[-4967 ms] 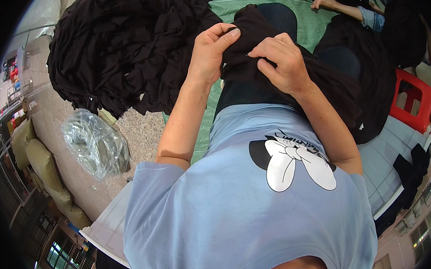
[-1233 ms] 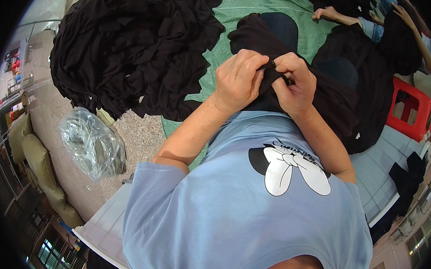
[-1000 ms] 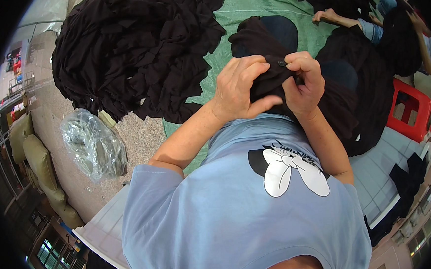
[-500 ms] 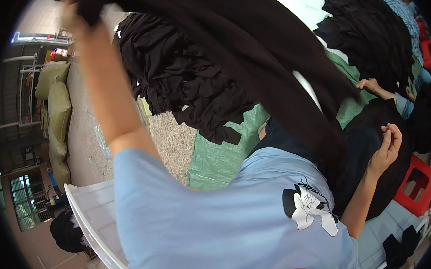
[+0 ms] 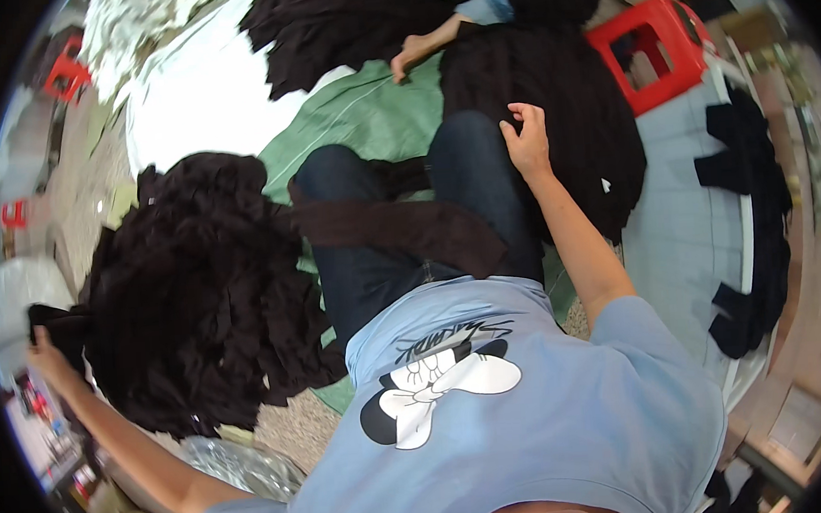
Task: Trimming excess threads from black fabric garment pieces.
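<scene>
My left hand (image 5: 48,359) is stretched out to the left, its fingers closed on the end of a black cloth piece (image 5: 59,325). That end lies at the outer edge of a big heap of black cloth pieces (image 5: 196,288). A long dark strip of cloth (image 5: 400,231) lies across my thighs and reaches the heap; whether it is the same piece I cannot tell. Above my right knee, my right hand (image 5: 529,146) is held empty, thumb and fingers apart. Beside it is a second black cloth pile (image 5: 566,106).
Green sheeting (image 5: 355,119) and a white sheet (image 5: 194,96) cover the floor ahead. A co-worker's hand (image 5: 408,54) is near another black pile (image 5: 340,21). A red stool (image 5: 647,54) and a pale slatted surface (image 5: 680,212) stand right. Clear plastic (image 5: 245,464) lies lower left.
My left hand has come down from its raised position to the left heap, bringing the cloth along. My right hand's fingers have spread. The view has turned, showing my lap and more ahead.
</scene>
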